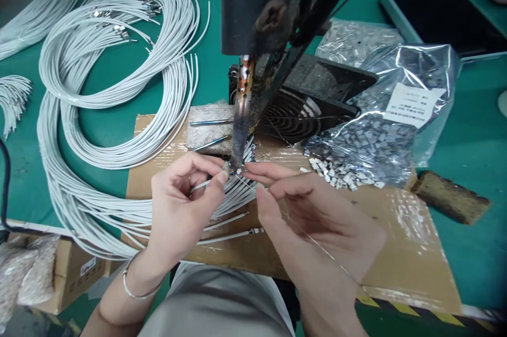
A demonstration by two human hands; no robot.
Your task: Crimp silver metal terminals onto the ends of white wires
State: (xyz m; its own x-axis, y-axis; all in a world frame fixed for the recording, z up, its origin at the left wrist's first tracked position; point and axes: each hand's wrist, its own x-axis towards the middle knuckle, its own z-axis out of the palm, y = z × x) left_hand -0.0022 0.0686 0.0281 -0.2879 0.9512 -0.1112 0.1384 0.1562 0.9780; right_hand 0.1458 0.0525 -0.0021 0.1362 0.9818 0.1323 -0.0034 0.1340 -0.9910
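My left hand [184, 210] pinches the end of a white wire [200, 186] between thumb and forefinger, just under the tip of a mounted soldering iron [242, 115]. A thin strand of solder wire [317, 244] runs between the thumb and fingers of my right hand [312, 215], its front end reaching toward the iron's tip. A tiny metal piece [238, 171] shows at the tip; its exact contact with the wire is too small to tell. More white wires [232, 200] lie beneath and between both hands, one with a metal terminal [256, 231] at its end.
Coiled bundles of white wire [119, 99] cover the left. Behind the iron stands a black fan [293, 118]. A clear bag of small metal pieces [372, 136] spills some onto the cardboard [400, 252]. A phone [447, 17] and brown block [451, 197] lie to the right.
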